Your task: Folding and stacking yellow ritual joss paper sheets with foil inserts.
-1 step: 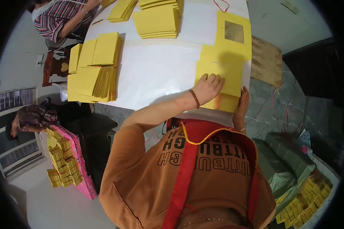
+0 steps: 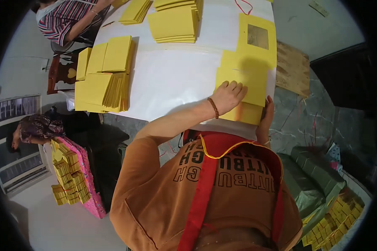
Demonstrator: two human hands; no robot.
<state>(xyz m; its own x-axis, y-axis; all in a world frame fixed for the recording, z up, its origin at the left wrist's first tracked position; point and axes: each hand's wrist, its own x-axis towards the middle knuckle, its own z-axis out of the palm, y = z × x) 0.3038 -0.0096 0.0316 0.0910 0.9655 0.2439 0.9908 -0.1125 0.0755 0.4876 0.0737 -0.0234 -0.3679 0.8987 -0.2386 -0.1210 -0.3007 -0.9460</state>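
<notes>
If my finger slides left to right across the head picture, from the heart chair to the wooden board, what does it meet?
Wooden chair, yellow piles, left hand, right hand, wooden board.

Toward five o'clock, repeated rows of dark block capitals point(image 2: 232, 180), solid in the upper rows and only outlined in the lowest, stand across the chest of the brown sweatshirt point(image 2: 243, 213), partly covered by a red strap point(image 2: 200, 196).

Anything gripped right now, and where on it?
No clear grip shows: the left hand lies on the near part of the yellow sheet; the right hand is at its near right corner, hold unclear.
</notes>
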